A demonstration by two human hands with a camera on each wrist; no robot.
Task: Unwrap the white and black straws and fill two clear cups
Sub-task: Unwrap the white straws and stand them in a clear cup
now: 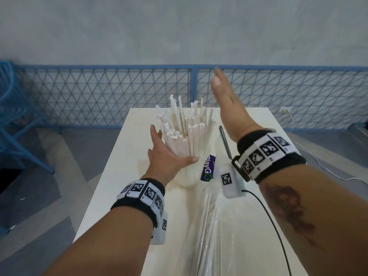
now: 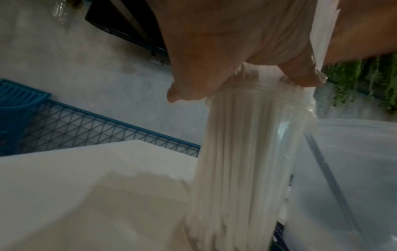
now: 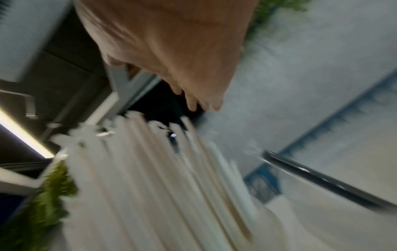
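Note:
A clear cup (image 1: 187,176) (image 2: 257,135) stands in the middle of the white table (image 1: 119,166), packed with white paper-wrapped straws (image 1: 185,132) (image 3: 150,178) that fan out above its rim. My left hand (image 1: 169,150) (image 2: 240,84) holds the bundle just above the rim, thumb across the front, fingers up the left side. Raised above and right of the straws, my right hand (image 1: 218,78) (image 3: 197,101) has straight fingers and holds nothing. A black straw (image 1: 225,142) (image 3: 322,181) leans to the right of the cup, in what looks like a second clear cup (image 2: 354,144).
A clear plastic bag (image 1: 211,226) with more long straws lies on the near part of the table. A purple label (image 1: 208,170) sits beside the cup. A black cable (image 1: 274,226) runs along the right. A blue mesh fence (image 1: 99,86) and a blue chair (image 1: 12,108) stand beyond.

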